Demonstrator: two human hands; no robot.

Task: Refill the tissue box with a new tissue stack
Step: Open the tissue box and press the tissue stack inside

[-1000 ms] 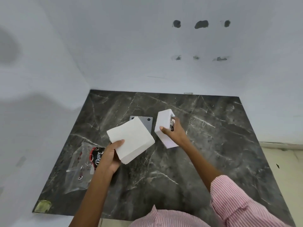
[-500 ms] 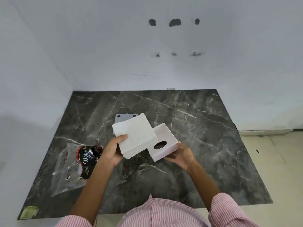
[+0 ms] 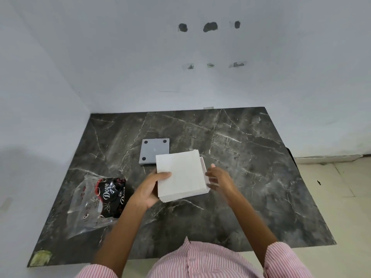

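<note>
My left hand [image 3: 147, 190] grips the white tissue stack [image 3: 180, 175] by its left edge, thumb on top. The stack lies flat over the white tissue box [image 3: 204, 164], which it hides almost entirely; only a thin strip of the box's right wall shows. My right hand [image 3: 219, 177] is at the box's right side, thumb by the far wall and fingers on the near corner. The box's grey base plate [image 3: 154, 151], with black feet facing up, lies on the table just behind the stack.
A dark marble table [image 3: 251, 177] stands in a corner of white walls. An empty clear plastic wrapper [image 3: 96, 201] with a black Dove label lies at the left. A yellowish scrap [image 3: 41, 257] sits at the front left corner. Tiled floor is to the right.
My left hand has carried the tissue stack to the right, over the open box. My right hand turned the box open side up, then shifted from under it to its right side.
</note>
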